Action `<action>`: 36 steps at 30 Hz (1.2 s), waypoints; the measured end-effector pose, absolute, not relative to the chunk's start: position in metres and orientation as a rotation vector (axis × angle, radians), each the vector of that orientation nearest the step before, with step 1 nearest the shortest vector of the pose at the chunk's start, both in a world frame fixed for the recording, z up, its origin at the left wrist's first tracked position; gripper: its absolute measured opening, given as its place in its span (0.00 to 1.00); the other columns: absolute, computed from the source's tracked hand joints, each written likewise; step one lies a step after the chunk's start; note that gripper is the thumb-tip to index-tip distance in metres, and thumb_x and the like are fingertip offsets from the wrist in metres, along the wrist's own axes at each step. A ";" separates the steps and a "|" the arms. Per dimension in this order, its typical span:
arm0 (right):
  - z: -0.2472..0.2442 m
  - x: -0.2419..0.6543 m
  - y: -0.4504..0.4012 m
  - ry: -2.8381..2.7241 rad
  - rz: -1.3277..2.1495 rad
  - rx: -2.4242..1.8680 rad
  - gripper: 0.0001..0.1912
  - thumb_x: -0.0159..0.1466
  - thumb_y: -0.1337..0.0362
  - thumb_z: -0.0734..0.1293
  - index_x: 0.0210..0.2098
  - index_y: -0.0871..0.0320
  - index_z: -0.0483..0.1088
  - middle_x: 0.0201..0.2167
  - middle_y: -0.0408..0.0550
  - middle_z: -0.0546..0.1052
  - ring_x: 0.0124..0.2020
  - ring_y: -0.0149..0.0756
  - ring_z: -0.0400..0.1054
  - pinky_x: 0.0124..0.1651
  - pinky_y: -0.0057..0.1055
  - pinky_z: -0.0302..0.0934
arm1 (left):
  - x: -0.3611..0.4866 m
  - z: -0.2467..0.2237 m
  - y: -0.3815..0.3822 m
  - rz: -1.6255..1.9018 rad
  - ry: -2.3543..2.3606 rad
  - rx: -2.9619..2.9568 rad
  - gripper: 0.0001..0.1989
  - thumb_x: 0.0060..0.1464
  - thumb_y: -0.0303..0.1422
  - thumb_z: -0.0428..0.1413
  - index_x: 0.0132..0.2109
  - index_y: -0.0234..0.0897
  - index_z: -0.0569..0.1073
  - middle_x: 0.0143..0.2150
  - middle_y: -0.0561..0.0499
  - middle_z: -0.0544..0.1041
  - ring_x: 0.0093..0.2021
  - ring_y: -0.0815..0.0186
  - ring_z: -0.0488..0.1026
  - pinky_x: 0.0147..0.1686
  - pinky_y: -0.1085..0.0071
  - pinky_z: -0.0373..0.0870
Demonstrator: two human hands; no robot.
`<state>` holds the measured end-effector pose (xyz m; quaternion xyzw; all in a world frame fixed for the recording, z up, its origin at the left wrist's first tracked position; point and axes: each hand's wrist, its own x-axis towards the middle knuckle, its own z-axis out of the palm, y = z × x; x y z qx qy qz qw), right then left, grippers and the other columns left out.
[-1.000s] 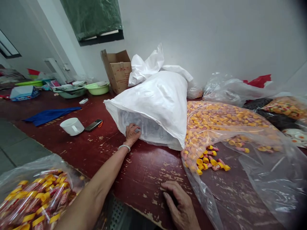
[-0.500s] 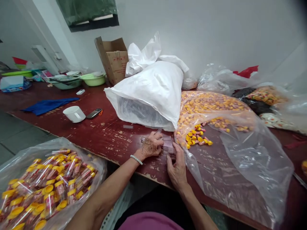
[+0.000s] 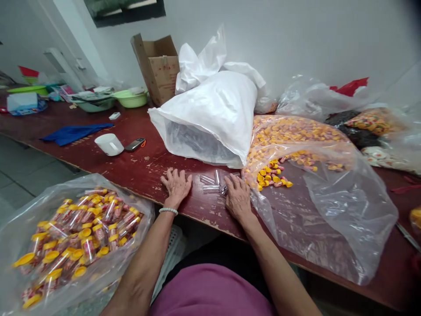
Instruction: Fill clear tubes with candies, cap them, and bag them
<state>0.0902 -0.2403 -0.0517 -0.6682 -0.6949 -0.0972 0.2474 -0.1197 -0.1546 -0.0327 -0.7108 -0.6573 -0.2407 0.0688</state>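
Clear tubes (image 3: 211, 188): small loose group on the dark red table (image 3: 138, 173), between the hands, just in front of the white sack (image 3: 213, 103). They look empty; no yellow on any that shows. Some lie side by side, one points toward the sack.

Right hand (image 3: 238, 195): palm down over the right end of the group, fingers at the tubes and partly hiding them. Cannot tell whether it grips one. Left hand (image 3: 177, 186): on the table just left of the group, fingers spread apart, nothing seen in them.

State of the work, as judged: these tubes look unfilled, none seen finished. Sack mouth gapes toward the hands, with what seem to be more clear tubes inside, so much looks left. Right of the sack, many small yellow-topped pieces (image 3: 276, 181), some loose at the opening of a clear plastic bag (image 3: 348, 219), most under its film.

Finished-looking share: a big heap of yellow-capped tubes (image 3: 88, 248) with red-and-white contents, in an open plastic bag (image 3: 23, 219) at lower left. A sizeable amount; total cannot be told.

Farther out: white mug (image 3: 110, 145), blue cloth (image 3: 77, 132), cardboard box (image 3: 162, 77) behind.
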 end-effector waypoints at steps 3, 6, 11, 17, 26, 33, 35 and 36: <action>-0.053 0.093 -0.239 -1.882 -0.236 -1.826 0.27 0.60 0.74 0.58 0.59 0.56 0.60 0.56 0.52 0.67 0.54 0.44 0.58 0.55 0.40 0.51 | -0.125 -0.042 -0.158 -0.577 -1.928 -2.228 0.22 0.56 0.36 0.47 0.55 0.32 0.68 0.61 0.34 0.63 0.62 0.42 0.53 0.55 0.39 0.48; -0.057 0.097 -0.237 -1.785 -0.210 -1.857 0.26 0.62 0.75 0.55 0.59 0.59 0.60 0.50 0.54 0.71 0.50 0.43 0.62 0.54 0.40 0.53 | -0.129 -0.047 -0.165 -0.550 -1.917 -2.273 0.25 0.54 0.38 0.50 0.58 0.31 0.65 0.61 0.33 0.62 0.61 0.42 0.55 0.54 0.42 0.52; -0.061 0.103 -0.237 -1.569 -0.224 -1.690 0.21 0.61 0.74 0.54 0.53 0.63 0.64 0.52 0.58 0.69 0.59 0.43 0.56 0.58 0.45 0.52 | -0.146 -0.049 -0.187 -0.578 -1.766 -2.325 0.22 0.57 0.35 0.47 0.55 0.28 0.66 0.58 0.32 0.65 0.62 0.44 0.53 0.55 0.45 0.56; -0.053 0.105 -0.253 -1.487 -0.192 -1.530 0.19 0.58 0.75 0.55 0.48 0.60 0.65 0.52 0.56 0.68 0.59 0.41 0.56 0.59 0.44 0.54 | -0.167 -0.032 -0.204 -0.623 -1.714 -2.484 0.15 0.56 0.27 0.44 0.47 0.35 0.70 0.42 0.40 0.74 0.46 0.55 0.70 0.47 0.59 0.66; -0.043 0.102 -0.266 -1.999 -0.127 -1.767 0.22 0.58 0.75 0.58 0.50 0.56 0.68 0.51 0.50 0.70 0.43 0.38 0.64 0.47 0.33 0.58 | -0.144 -0.023 -0.219 -2.268 -2.223 -2.552 0.27 0.46 0.35 0.58 0.54 0.40 0.60 0.39 0.51 0.73 0.32 0.65 0.76 0.36 0.63 0.73; -0.028 0.100 -0.263 -2.122 -0.111 -1.988 0.19 0.60 0.74 0.57 0.48 0.56 0.68 0.44 0.52 0.72 0.39 0.38 0.64 0.39 0.31 0.55 | -0.147 -0.030 -0.217 -2.474 -2.157 -2.542 0.19 0.42 0.33 0.61 0.43 0.34 0.70 0.39 0.48 0.75 0.40 0.65 0.74 0.43 0.67 0.70; -0.024 0.103 -0.263 -2.103 -0.117 -2.050 0.17 0.61 0.74 0.57 0.45 0.57 0.69 0.42 0.52 0.71 0.37 0.38 0.64 0.36 0.31 0.55 | -0.154 -0.033 -0.216 -2.214 -2.134 -2.584 0.15 0.45 0.34 0.59 0.41 0.35 0.70 0.41 0.47 0.76 0.40 0.65 0.74 0.45 0.66 0.69; -0.021 0.104 -0.264 -2.090 -0.139 -2.065 0.15 0.61 0.73 0.57 0.42 0.57 0.70 0.40 0.53 0.71 0.36 0.38 0.64 0.36 0.32 0.55 | -0.157 -0.034 -0.217 -2.077 -2.140 -2.582 0.14 0.46 0.34 0.58 0.41 0.35 0.70 0.42 0.47 0.77 0.40 0.65 0.74 0.45 0.66 0.69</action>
